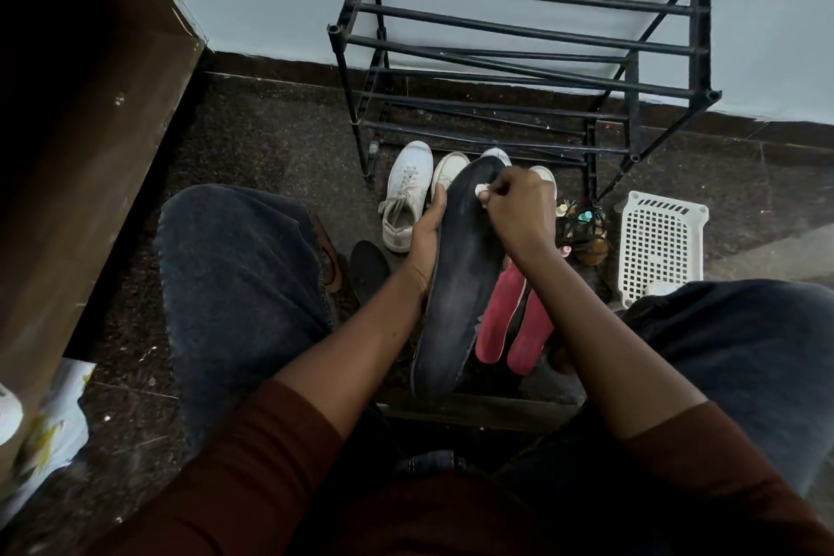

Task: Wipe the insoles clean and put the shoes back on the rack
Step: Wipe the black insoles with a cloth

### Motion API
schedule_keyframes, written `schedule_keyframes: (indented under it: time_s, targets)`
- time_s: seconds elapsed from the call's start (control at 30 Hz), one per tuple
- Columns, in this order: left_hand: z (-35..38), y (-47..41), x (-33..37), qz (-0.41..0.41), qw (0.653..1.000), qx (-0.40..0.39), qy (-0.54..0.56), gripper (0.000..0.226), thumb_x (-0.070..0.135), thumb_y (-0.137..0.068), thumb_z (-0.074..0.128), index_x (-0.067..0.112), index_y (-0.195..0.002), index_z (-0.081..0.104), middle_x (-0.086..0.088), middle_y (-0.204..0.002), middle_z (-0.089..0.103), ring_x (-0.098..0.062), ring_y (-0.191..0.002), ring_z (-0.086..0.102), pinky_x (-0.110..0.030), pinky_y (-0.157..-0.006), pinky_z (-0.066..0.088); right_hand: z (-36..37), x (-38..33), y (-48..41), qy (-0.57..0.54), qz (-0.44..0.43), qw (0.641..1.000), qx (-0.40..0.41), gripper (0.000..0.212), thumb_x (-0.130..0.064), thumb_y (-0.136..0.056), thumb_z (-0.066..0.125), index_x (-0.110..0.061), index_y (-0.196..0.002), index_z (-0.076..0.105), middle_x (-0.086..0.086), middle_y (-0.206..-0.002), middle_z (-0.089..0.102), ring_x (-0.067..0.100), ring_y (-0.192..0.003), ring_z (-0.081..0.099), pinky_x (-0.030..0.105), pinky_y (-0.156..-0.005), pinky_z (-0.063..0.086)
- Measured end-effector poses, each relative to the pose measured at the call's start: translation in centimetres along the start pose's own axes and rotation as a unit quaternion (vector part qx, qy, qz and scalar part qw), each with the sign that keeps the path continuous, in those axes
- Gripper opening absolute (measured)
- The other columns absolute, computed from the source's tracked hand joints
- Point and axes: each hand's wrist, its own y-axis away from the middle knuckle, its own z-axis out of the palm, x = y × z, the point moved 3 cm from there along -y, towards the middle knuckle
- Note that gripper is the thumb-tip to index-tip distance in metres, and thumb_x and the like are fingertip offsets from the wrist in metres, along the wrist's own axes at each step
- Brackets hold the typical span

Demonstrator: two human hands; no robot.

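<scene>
Maroon sleeves (252,465) up close; left hand (426,235) grips a dark insole (465,280), right hand (519,212) pinches a white wipe (480,190) against its toe, rack (519,45) behind.

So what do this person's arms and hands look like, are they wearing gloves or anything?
No gloves: the left hand and right hand are bare, with no rings, watch or bracelet showing. Both arms wear maroon-brown sleeves, the left sleeve and right sleeve, ending near the elbows so the forearms are uncovered. The fabric looks plain, without print.
</scene>
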Motion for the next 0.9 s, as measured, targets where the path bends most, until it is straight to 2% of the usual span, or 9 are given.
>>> schedule_keyframes:
  time_s: [0.13, 0.2, 0.23, 0.3, 0.4, 0.53, 0.67, 0.8, 0.9]
  targets:
    - [-0.3, -0.8, 0.4, 0.028, 0.997, 0.064, -0.039, 0.073, 0.05, -0.101, 0.021, 0.005, -0.079, 0.075, -0.011, -0.076, 0.071, -0.016, -0.072, 0.069, -0.026, -0.072, 0.058, 1.1, 0.1, 1.8, -0.01, -0.055, 0.993, -0.105, 0.005, -0.011, -0.075, 0.072, -0.01, -0.071, 0.068, 0.009, -0.078, 0.069, 0.023, -0.076, 0.064, 0.025, -0.066, 0.047]
    - [-0.4, -1.3, 0.6, 0.049, 0.993, 0.081, -0.067, 0.085, 0.05, -0.101, 0.014, 0.008, -0.057, 0.074, -0.005, -0.059, 0.069, -0.009, -0.057, 0.068, -0.019, -0.056, 0.055, 1.4, 0.3, 2.4, -0.034, -0.063, 0.989, -0.131, 0.008, -0.01, -0.073, 0.074, -0.01, -0.068, 0.068, 0.003, -0.068, 0.067, 0.014, -0.068, 0.063, 0.021, -0.063, 0.048]
    - [-0.5, -1.5, 0.5, 0.046, 0.994, 0.075, -0.063, 0.088, 0.051, -0.101, 0.012, 0.008, -0.057, 0.075, -0.005, -0.059, 0.069, -0.009, -0.057, 0.068, -0.018, -0.054, 0.055, 1.4, 0.5, 2.4, -0.048, -0.059, 0.988, -0.133, 0.008, -0.01, -0.073, 0.075, -0.01, -0.067, 0.068, 0.001, -0.065, 0.066, 0.009, -0.064, 0.061, 0.015, -0.059, 0.047]
    - [-0.4, -1.4, 0.1, 0.018, 0.998, 0.046, -0.025, 0.082, 0.055, -0.099, 0.013, 0.004, -0.081, 0.075, -0.011, -0.076, 0.073, -0.015, -0.073, 0.072, -0.025, -0.068, 0.059, 1.3, 0.8, 2.1, -0.074, -0.043, 0.99, -0.114, 0.009, -0.01, -0.073, 0.076, -0.009, -0.067, 0.069, -0.001, -0.064, 0.065, 0.001, -0.06, 0.058, 0.005, -0.052, 0.041]
    - [0.5, -0.8, -0.6, -0.003, 1.0, 0.015, 0.005, 0.068, 0.054, -0.099, 0.02, 0.003, -0.109, 0.063, -0.013, -0.1, 0.07, -0.02, -0.096, 0.067, -0.031, -0.089, 0.053, 1.0, 0.8, 0.8, -0.071, -0.022, 0.996, -0.041, 0.012, -0.014, -0.076, 0.073, -0.006, -0.068, 0.069, 0.005, -0.069, 0.069, 0.013, -0.067, 0.062, 0.022, -0.063, 0.049]
    - [0.6, -1.0, -1.1, -0.001, 0.999, 0.007, 0.042, 0.068, 0.038, -0.103, 0.014, 0.015, -0.095, 0.077, -0.003, -0.101, 0.073, -0.012, -0.097, 0.068, -0.025, -0.09, 0.051, 0.6, 0.4, -0.9, -0.068, 0.003, 0.998, 0.006, 0.014, -0.016, -0.079, 0.069, -0.007, -0.069, 0.065, 0.007, -0.073, 0.067, 0.021, -0.074, 0.062, 0.025, -0.065, 0.043]
    - [0.1, -1.0, -0.6, 0.021, 1.0, 0.012, 0.018, 0.067, 0.041, -0.103, 0.016, 0.008, -0.1, 0.074, -0.01, -0.103, 0.071, -0.018, -0.1, 0.067, -0.03, -0.092, 0.052, 0.9, 0.1, -0.4, -0.047, -0.031, 0.998, -0.032, 0.011, -0.014, -0.08, 0.067, -0.006, -0.073, 0.067, 0.003, -0.07, 0.063, 0.016, -0.069, 0.058, 0.026, -0.063, 0.043]
    - [-0.4, -0.7, 0.3, 0.061, 0.995, 0.064, -0.049, 0.079, 0.029, -0.105, 0.017, 0.009, -0.053, 0.074, -0.004, -0.058, 0.07, -0.006, -0.059, 0.069, -0.017, -0.057, 0.054, 1.4, 0.1, 1.0, -0.011, -0.091, 0.982, -0.168, 0.017, -0.011, -0.076, 0.071, -0.016, -0.062, 0.065, -0.008, -0.059, 0.059, -0.002, -0.057, 0.052, 0.004, -0.053, 0.04]
    - [-0.6, -1.1, 0.1, 0.087, 0.99, 0.094, -0.056, 0.078, 0.023, -0.106, 0.02, 0.013, -0.05, 0.073, 0.0, -0.058, 0.07, -0.005, -0.058, 0.069, -0.017, -0.053, 0.054, 1.4, 0.4, 1.7, 0.002, -0.088, 0.974, -0.208, 0.028, -0.013, -0.073, 0.075, -0.023, -0.053, 0.059, -0.014, -0.055, 0.056, -0.008, -0.055, 0.051, -0.001, -0.047, 0.035]
